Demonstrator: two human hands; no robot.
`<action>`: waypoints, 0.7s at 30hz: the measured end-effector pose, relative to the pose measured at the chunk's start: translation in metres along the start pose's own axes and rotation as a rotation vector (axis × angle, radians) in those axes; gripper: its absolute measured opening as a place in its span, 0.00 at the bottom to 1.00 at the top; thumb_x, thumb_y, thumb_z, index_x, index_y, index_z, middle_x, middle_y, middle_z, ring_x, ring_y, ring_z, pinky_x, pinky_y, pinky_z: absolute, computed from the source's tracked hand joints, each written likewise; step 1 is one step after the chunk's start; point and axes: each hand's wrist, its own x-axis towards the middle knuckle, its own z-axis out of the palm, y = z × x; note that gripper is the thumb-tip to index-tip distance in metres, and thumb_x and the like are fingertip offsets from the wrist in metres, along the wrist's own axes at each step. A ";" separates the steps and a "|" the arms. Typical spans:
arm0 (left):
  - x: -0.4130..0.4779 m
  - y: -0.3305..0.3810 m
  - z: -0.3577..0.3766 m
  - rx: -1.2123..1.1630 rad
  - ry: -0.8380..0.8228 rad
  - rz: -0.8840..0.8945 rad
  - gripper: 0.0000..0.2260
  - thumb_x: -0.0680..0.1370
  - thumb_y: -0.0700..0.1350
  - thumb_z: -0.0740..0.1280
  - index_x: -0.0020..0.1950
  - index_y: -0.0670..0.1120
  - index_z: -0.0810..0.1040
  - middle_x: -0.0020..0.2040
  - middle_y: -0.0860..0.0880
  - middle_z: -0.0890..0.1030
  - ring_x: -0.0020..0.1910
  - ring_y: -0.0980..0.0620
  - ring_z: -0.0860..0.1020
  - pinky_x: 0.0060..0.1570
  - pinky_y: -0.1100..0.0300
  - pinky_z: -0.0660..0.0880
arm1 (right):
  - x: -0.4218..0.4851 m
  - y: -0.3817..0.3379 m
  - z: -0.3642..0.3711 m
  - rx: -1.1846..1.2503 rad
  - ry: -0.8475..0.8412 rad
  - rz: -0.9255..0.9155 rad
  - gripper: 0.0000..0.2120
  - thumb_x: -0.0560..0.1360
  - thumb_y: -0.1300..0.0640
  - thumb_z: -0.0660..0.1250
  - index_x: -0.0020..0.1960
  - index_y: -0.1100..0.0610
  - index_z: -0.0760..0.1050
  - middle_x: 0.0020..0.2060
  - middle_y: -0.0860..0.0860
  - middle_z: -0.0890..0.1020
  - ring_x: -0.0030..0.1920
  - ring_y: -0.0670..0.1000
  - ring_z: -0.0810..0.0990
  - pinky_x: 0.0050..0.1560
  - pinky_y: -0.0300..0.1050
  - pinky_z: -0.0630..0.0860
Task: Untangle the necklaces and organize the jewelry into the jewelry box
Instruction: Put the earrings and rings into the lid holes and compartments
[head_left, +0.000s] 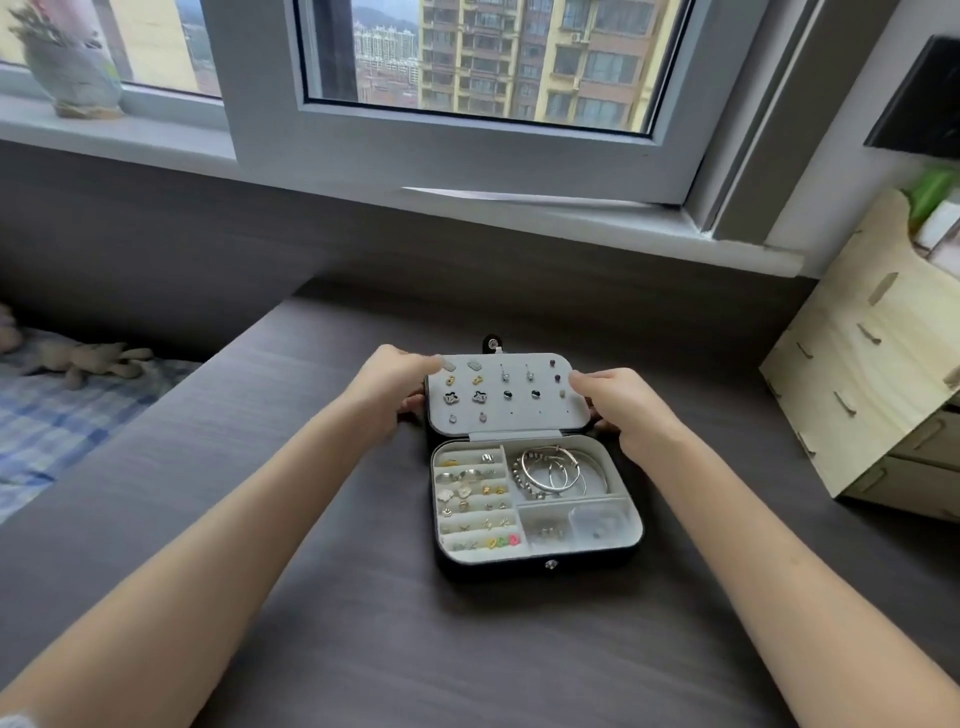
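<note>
Left hand (395, 389) pinches the left edge of the lid (540, 415), fingers over its top corner and thumb beneath, though blur softens the detail. Right hand (618, 410) curls round the lid's right edge in the same way.

The box (493, 564) lies open on the table (363, 623), lid tilted back from the hinge and base nearest the person. Studs (479, 397) are pinned in rows on the lid's grey panel. In the base, rings (470, 475) sit in the padded rolls on the left and bangles (558, 473) fill the upper right compartment. The two small lower right compartments hold something pale, too blurred to name.

By its look the box is light and stiff-shelled, so it could slide on the smooth table if pushed. The lid is best held by its side edges, as now, keeping fingers off the studs, which are small and easily knocked loose. Closing should be slow, since the bangles lie loose.

A wooden organiser (872, 364) stands to the right, a bed (52, 426) lies left, and a window (467, 145) is beyond.
</note>
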 end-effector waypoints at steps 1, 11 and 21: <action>0.002 0.006 0.003 -0.030 -0.013 -0.016 0.05 0.77 0.41 0.66 0.48 0.39 0.74 0.37 0.46 0.75 0.32 0.53 0.72 0.34 0.62 0.70 | 0.000 0.001 -0.004 0.024 -0.021 0.002 0.13 0.78 0.52 0.64 0.52 0.60 0.79 0.35 0.52 0.76 0.31 0.48 0.70 0.29 0.38 0.67; -0.009 0.050 0.010 0.226 -0.201 0.337 0.07 0.78 0.40 0.66 0.54 0.42 0.80 0.49 0.42 0.82 0.48 0.49 0.78 0.48 0.56 0.72 | -0.009 -0.039 -0.031 -0.122 -0.035 -0.412 0.15 0.73 0.53 0.70 0.59 0.53 0.76 0.48 0.48 0.78 0.47 0.44 0.78 0.40 0.36 0.73; -0.043 0.057 0.000 0.449 -0.211 0.545 0.09 0.78 0.36 0.63 0.52 0.48 0.78 0.44 0.49 0.80 0.49 0.47 0.78 0.50 0.56 0.75 | -0.038 -0.071 -0.038 -0.113 -0.188 -0.415 0.07 0.67 0.66 0.71 0.42 0.55 0.81 0.37 0.48 0.79 0.43 0.46 0.75 0.46 0.42 0.68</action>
